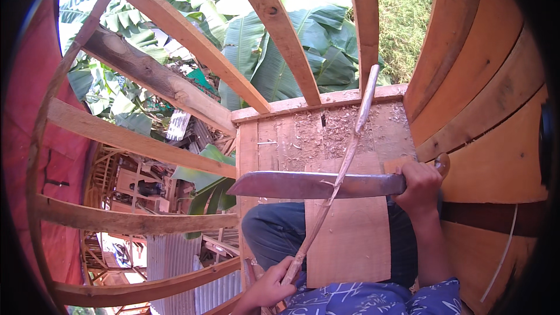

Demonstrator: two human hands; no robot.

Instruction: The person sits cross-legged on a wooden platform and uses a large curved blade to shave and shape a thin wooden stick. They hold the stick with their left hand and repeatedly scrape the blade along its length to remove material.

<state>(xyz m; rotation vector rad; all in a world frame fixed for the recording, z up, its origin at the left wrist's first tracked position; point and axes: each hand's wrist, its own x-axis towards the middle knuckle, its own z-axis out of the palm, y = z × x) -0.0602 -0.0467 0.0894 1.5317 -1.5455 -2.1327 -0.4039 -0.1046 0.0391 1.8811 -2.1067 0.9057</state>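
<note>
My left hand (272, 284), low in the view, is closed round the near end of a long wooden stick (348, 156). The stick slants up and to the right, its far end close to the far railing. In my right hand (419, 184) is the wooden handle of a machete (291, 186), whose broad blade points left. The blade crosses the stick at about its middle, where a pale curl of wood stands up. Under them a flat wooden board (350, 239) lies across my lap.
Wood shavings (326, 128) lie scattered over the plank floor (268, 157). Wooden railing slats (280, 35) stand in front and to the left, with gaps between them. A plank wall (490, 163) rises close on my right. Banana leaves (256, 46) and corrugated roofing (166, 268) show beyond the railing.
</note>
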